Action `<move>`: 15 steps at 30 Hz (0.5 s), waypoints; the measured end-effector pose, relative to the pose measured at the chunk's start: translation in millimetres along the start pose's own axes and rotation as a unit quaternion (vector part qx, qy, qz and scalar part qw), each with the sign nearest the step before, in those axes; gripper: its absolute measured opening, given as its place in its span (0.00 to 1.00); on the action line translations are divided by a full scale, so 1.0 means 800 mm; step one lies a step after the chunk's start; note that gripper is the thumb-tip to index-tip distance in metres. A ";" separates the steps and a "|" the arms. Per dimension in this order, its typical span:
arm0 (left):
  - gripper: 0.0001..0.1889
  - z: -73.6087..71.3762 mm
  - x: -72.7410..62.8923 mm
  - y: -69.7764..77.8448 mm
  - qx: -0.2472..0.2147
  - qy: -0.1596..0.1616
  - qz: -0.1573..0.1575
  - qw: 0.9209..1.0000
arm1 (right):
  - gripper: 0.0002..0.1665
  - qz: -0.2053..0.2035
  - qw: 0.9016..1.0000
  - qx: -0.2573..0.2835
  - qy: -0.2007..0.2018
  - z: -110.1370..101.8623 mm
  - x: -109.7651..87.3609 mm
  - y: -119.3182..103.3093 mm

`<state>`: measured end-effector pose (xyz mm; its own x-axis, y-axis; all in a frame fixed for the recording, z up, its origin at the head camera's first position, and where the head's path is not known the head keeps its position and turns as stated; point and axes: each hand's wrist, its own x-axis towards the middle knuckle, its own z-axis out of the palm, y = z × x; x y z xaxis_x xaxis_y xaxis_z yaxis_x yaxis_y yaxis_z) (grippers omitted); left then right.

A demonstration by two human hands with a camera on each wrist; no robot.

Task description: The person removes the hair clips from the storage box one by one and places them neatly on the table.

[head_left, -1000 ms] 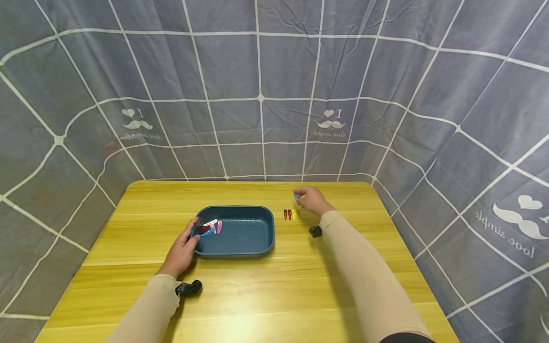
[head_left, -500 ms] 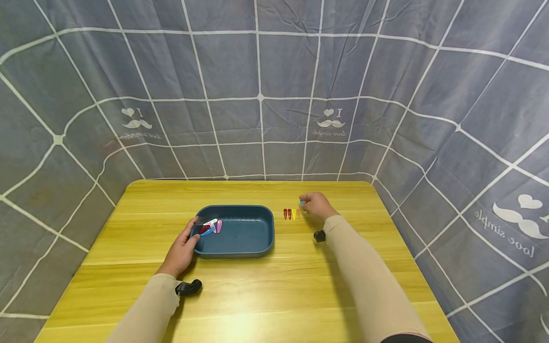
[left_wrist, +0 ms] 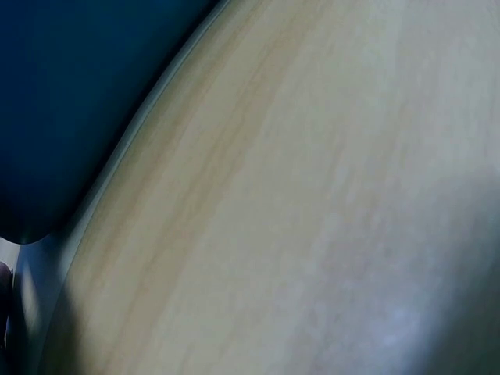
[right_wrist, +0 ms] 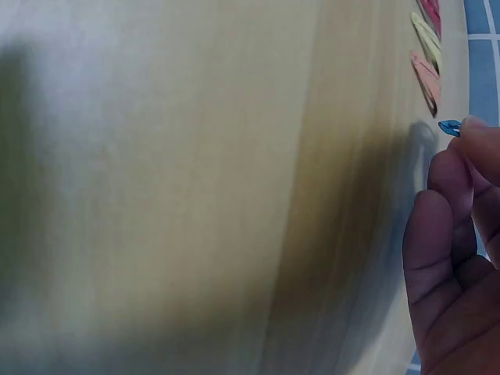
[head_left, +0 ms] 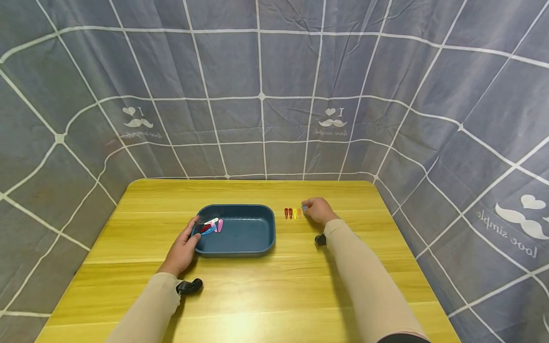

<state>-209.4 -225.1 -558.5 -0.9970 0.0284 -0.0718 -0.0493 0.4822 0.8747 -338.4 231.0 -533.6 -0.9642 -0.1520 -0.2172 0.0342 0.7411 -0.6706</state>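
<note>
My left hand [head_left: 181,250] grips the left end of a dark blue plastic bin [head_left: 253,249], its thumb at the rim. Inside that end lies a small heap of snap hair clips: a pink one [head_left: 220,225], a white one [head_left: 211,221], plus red and blue ones. Between thumb and fingertips my right hand [head_left: 319,210] pinches a blue hair clip [right_wrist: 449,126], close over the table beside a row of clips. Two red clips [head_left: 289,213], a yellow clip [head_left: 295,213] and an orange clip [right_wrist: 426,82] form that row, side by side.
The wooden table [head_left: 257,295] ends at a grey curtain [head_left: 231,124] with white lines, which hangs along the back and both sides. A black wrist camera [head_left: 320,239] is on the right wrist, another camera [head_left: 189,287] on the left.
My right hand has moved right and nearer to me with the blue hair clip, down to the right end of the row. The left hand and bin stay in place.
</note>
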 end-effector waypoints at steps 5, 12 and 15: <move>0.31 0.001 0.001 0.000 -0.003 0.002 -0.002 1.000 | 0.23 0.002 1.000 0.000 -0.004 0.003 -0.005 -0.001; 0.31 0.001 0.001 0.002 -0.001 0.002 -0.006 1.000 | 0.22 0.010 1.000 0.010 -0.004 0.006 -0.008 -0.001; 0.31 0.000 0.000 0.002 0.000 0.001 -0.008 1.000 | 0.22 0.013 1.000 0.005 -0.004 0.007 -0.006 0.001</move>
<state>-209.4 -224.0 -556.9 -0.9962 0.0200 -0.0843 -0.0642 0.4831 0.8732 -332.4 228.8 -537.4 -0.9608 -0.1385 -0.2401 0.0617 0.7376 -0.6724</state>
